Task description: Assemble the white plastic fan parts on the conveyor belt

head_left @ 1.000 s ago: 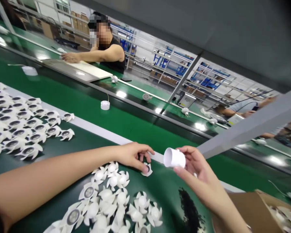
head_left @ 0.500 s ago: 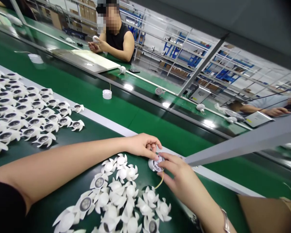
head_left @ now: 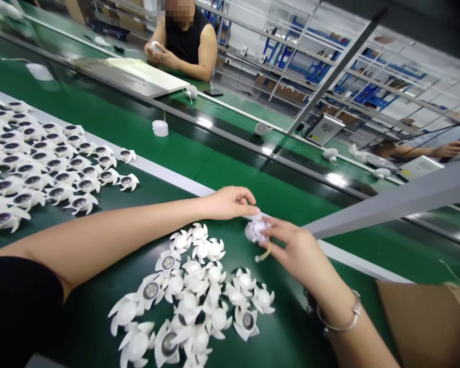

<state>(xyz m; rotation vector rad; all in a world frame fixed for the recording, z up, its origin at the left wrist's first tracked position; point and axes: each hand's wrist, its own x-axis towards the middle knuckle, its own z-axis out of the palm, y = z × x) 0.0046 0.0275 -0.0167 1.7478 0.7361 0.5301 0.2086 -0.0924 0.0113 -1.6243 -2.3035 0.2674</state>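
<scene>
Head view: right hand [head_left: 299, 250] pinches blurred white housing [head_left: 253, 232], long axis unclear, yellow wire [head_left: 264, 254] pointing down-left; left hand [head_left: 230, 203] half-curled, hold unclear; far box's [head_left: 327, 128] label unreadable.

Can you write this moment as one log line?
right hand: holds white case, yellow wire showing | left hand: beside case, touch unclear | nearby: white fans piled on green table

Head-worn view, forward-down over left hand [head_left: 230, 203] and right hand [head_left: 298, 250]
</scene>
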